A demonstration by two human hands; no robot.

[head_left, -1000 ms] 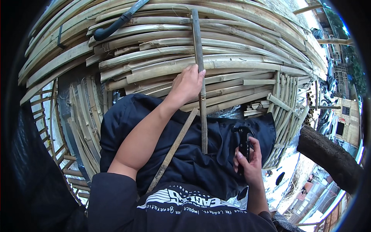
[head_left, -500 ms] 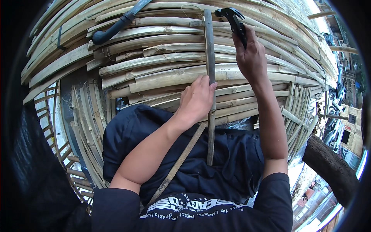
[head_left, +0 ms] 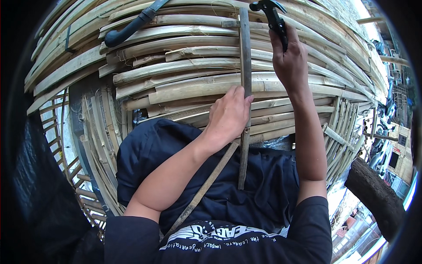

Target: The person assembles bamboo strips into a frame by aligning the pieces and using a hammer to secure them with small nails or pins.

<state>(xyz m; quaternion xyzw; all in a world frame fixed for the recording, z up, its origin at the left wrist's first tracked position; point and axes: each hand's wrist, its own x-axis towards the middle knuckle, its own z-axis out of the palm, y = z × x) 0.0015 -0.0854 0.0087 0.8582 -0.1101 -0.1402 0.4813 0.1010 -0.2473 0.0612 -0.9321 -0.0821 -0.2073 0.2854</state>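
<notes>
My left hand (head_left: 229,113) is closed around a long, narrow bamboo strip (head_left: 245,53) that stands lengthwise in front of me. The strip's upper part lies across a spread of split bamboo slats (head_left: 193,66), and its lower end reaches over my dark trousers. A short bamboo piece (head_left: 230,23) sticks out sideways near its upper end. My right hand (head_left: 291,66) grips the handle of a black claw hammer (head_left: 269,9), whose head is just right of the strip's top and apart from it. A second thin strip (head_left: 203,188) slants across my lap.
A saw or blade with a dark curved handle (head_left: 127,33) rests on the slats at upper left. More bamboo pieces (head_left: 99,136) lie lower left, beside a ladder-like bamboo frame (head_left: 72,163). To the right are a bundle of bamboo sticks (head_left: 340,127) and a thick dark log (head_left: 373,196).
The bamboo strip and my left hand have shifted slightly right. The hammer in my right hand has moved a little right and up.
</notes>
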